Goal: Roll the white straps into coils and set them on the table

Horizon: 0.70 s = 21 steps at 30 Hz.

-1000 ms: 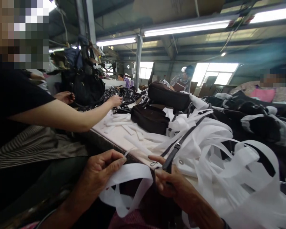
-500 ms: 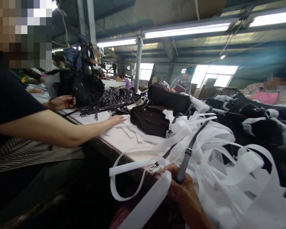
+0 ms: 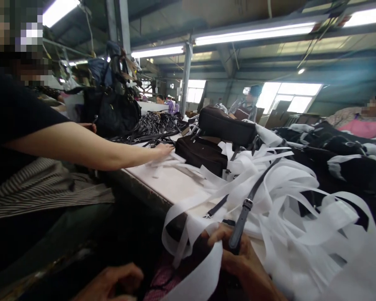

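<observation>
White strip [image 3: 203,274] hangs at 6 o'clock, gripped by the right hand [image 3: 238,261] at 5 o'clock, along with the end of a buckled dark strap [image 3: 240,228]. Change we log: a second ago the left hand [image 3: 113,279] pinched a thin white end; now it's at 7 o'clock, well apart from the strip, fingers half curled, blurry, nothing visible in it. We judge the right hand alone now controls strip and strap. White heap [image 3: 341,217] sits at 4 o'clock; we can't tell whether the strip joins it. Just off centre toward 9 o'clock, a co-worker's hand [image 3: 162,151] has gone to loose white pieces [image 3: 175,158] on the counter [image 3: 163,177], now bunched nearer a dark bag [image 3: 200,152].
</observation>
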Tool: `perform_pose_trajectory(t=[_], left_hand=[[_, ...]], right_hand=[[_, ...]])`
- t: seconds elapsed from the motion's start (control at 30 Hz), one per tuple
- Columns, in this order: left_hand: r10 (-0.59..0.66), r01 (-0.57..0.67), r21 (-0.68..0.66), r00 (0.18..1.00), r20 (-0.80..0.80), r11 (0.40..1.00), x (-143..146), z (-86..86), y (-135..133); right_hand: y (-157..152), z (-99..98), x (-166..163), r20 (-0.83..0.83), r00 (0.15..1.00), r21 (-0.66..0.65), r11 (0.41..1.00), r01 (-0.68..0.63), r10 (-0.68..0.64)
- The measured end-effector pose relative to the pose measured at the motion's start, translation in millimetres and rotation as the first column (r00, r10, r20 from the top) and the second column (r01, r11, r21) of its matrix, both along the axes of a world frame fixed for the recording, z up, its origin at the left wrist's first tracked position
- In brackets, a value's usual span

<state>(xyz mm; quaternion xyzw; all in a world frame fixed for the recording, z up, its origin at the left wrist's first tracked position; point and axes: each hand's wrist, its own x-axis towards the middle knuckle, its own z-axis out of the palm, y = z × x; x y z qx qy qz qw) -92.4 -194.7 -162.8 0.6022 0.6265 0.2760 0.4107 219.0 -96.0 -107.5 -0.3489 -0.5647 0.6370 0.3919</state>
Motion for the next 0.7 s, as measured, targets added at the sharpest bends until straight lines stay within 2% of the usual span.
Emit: perform_pose_trajectory(t=[0.03, 0.1, 0.17, 0.2, 0.3, 0.4, 0.47, 0.53, 0.63, 0.7], left_hand=[[0.003, -0.003, 0.034, 1.0, -0.016, 0.999, 3, 1.5, 12], [0.083, -0.073, 0.199, 0.996, -0.041, 0.977, 16, 4.2, 44], [0.211, -0.184, 0.423, 0.977, -0.017, 0.887, 34, 3.3, 78], [0.239, -0.208, 0.494, 0.971, -0.001, 0.844, 44, 0.9, 93], [0.286, -0.237, 0.618, 0.958, 0.021, 0.75, 71, -12.8, 122], [0.291, -0.326, 0.652, 0.942, 0.166, 0.684, 91, -28.7, 124], [0.268, -0.38, 0.631, 0.925, 0.269, 0.677, 100, -36.1, 119], [0.249, -0.398, 0.61, 0.915, 0.317, 0.686, 107, -39.1, 115], [0.228, -0.386, 0.571, 0.916, 0.33, 0.724, 110, -32.8, 112], [0.229, -0.386, 0.544, 0.914, 0.336, 0.745, 108, -20.7, 110]], right_hand=[[0, 0.2, 1, 0.004, 1.0, 0.02, 1.0, -0.009, 0.009], [2, -5.1, 3, 0.008, 1.0, 0.03, 0.999, -0.03, 0.03], [8, -17.5, 8, 0.008, 0.997, 0.028, 0.997, -0.071, 0.071], [12, -25.1, 10, 0.008, 0.996, 0.028, 0.995, -0.094, 0.094], [22, -44.3, 18, 0.038, 0.987, 0.023, 0.987, -0.156, 0.155], [23, -45.1, 21, 0.101, 0.966, -0.014, 0.971, -0.238, 0.238], [18, -34.4, 19, 0.135, 0.947, -0.025, 0.956, -0.292, 0.293], [9, -18.8, 16, 0.168, 0.942, -0.003, 0.956, -0.293, 0.29], [-2, 2.8, 19, 0.19, 0.953, 0.011, 0.97, -0.244, 0.237], [-5, 11.9, 27, 0.191, 0.965, 0.032, 0.981, -0.19, 0.181]])
